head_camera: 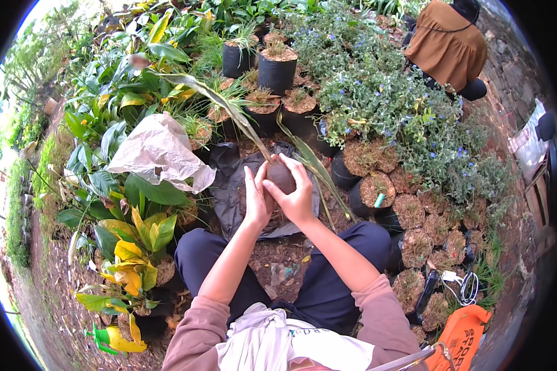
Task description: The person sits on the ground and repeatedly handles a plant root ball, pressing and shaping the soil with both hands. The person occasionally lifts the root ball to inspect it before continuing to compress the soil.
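Observation:
A round, dark brown ball of soil (281,177) is cupped between my two hands. My left hand (256,198) presses flat along its left side, fingers pointing up. Around its right side curves my right hand (298,191), the thumb lying across the front. A long, narrow, partly withered leaf (234,113), like a snake plant's, rises from the top of the ball and leans to the upper left. Below spreads a crumpled black plastic sheet (225,185), with soil partly hidden by my hands. More long striped leaves (313,162) lie to the right.
Crumpled whitish sheeting (160,150) rests on leafy plants at left. Black-bagged pots (278,72) stand ahead; more soil-filled bags (411,211) crowd the right. A yellow-green spray bottle (118,338), white cable (466,287) and orange bag (462,331) lie nearby. Another person (448,46) is at upper right.

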Demonstrator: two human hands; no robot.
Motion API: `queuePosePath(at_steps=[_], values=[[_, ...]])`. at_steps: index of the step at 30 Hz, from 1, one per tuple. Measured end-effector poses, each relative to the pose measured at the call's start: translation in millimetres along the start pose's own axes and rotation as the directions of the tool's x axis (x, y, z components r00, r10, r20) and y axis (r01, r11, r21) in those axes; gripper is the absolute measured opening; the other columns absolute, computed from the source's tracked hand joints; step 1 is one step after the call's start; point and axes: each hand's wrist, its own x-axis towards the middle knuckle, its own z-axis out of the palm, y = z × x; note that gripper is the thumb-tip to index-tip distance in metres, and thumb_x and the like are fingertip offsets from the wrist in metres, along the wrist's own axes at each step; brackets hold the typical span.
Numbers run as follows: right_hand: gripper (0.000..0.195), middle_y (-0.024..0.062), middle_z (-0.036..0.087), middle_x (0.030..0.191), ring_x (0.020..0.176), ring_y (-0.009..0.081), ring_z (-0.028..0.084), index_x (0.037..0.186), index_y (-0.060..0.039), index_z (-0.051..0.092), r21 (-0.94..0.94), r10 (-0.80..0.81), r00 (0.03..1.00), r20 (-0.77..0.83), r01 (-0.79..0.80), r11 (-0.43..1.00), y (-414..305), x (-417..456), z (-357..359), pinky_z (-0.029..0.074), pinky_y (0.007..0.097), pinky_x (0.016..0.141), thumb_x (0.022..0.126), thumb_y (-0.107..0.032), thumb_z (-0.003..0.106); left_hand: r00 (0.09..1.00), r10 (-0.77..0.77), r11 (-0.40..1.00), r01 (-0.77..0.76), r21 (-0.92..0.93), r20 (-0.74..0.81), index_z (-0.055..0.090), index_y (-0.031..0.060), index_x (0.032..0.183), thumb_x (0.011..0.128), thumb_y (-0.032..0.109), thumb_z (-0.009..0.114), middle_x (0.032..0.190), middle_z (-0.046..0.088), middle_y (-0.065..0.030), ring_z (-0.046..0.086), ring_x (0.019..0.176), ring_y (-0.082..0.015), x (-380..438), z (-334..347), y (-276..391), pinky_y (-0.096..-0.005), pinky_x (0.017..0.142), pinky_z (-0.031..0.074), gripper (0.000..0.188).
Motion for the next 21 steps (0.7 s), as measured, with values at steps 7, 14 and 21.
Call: queuePosePath(at_steps=[7, 14, 21], values=[[0.054, 0.0137, 0.060, 0.118, 0.110, 0.0228, 0.057, 0.123, 0.0015, 0.055, 0.357, 0.310, 0.950, -0.028, -0.281, 0.891, -5.2, -4.0, 2.1, 0.042, 0.0350, 0.098, 0.076, -0.014, 0.075, 0.969, 0.224, 0.966, -0.207, 0.156, -0.101, 0.043, 0.0036, 0.136, 0.099, 0.052, 0.028, 0.139, 0.045, -0.0146, 0.039, 0.132, -0.0252, 1.3, 5.0, -7.9, -0.0390, 0.112, 0.027, 0.063], [0.055, 0.0139, 0.049, 0.132, 0.130, 0.0348, 0.038, 0.123, -0.0059, 0.055, -0.276, -0.099, 0.994, 0.044, 0.107, 0.955, -24.5, -4.2, 6.2, 0.020, 0.0501, 0.110, 0.079, -0.036, 0.068, 0.999, -0.033, 0.974, 0.023, -0.226, -0.043, 0.051, 0.0082, 0.127, 0.097, 0.051, 0.041, 0.125, 0.057, -0.0094, 0.055, 0.115, -0.0213, -3.0, -10.6, -10.0, -0.0368, 0.101, 0.041, 0.054], [0.054, 0.0133, 0.044, 0.138, 0.133, 0.0343, 0.034, 0.123, -0.0091, 0.054, -0.221, -0.118, 0.991, 0.067, 0.130, 0.967, -7.3, -7.5, 5.8, 0.008, 0.0596, 0.110, 0.083, -0.045, 0.062, 0.999, -0.030, 0.991, 0.025, -0.129, -0.038, 0.052, 0.0061, 0.124, 0.098, 0.046, 0.042, 0.122, 0.057, -0.0102, 0.056, 0.111, -0.0208, -5.2, -6.5, -5.7, -0.0357, 0.098, 0.043, 0.049]])
